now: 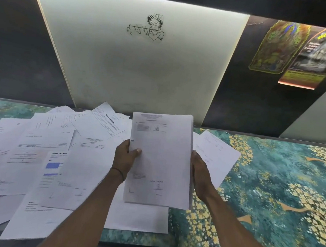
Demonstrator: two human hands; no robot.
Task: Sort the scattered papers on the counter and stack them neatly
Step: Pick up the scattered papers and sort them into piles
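Note:
I hold a squared-up stack of printed papers [160, 160] above the counter [270, 180], near its middle. My left hand [125, 157] grips the stack's left edge, thumb on the top sheet. My right hand [200, 171] clasps the right edge from the side, its fingers hidden behind the sheets. Many loose printed sheets [39, 152] lie scattered and overlapping on the counter's left half. One sheet [216, 153] lies tilted just right of the stack, and another sheet [137, 216] lies under it near the front edge.
The counter has a teal and yellow floral surface, bare on the right. A white wall panel with a line drawing [146, 27] rises behind it. Two posters [300, 52] hang on the dark panel at upper right. Some sheets overhang the front edge at the left.

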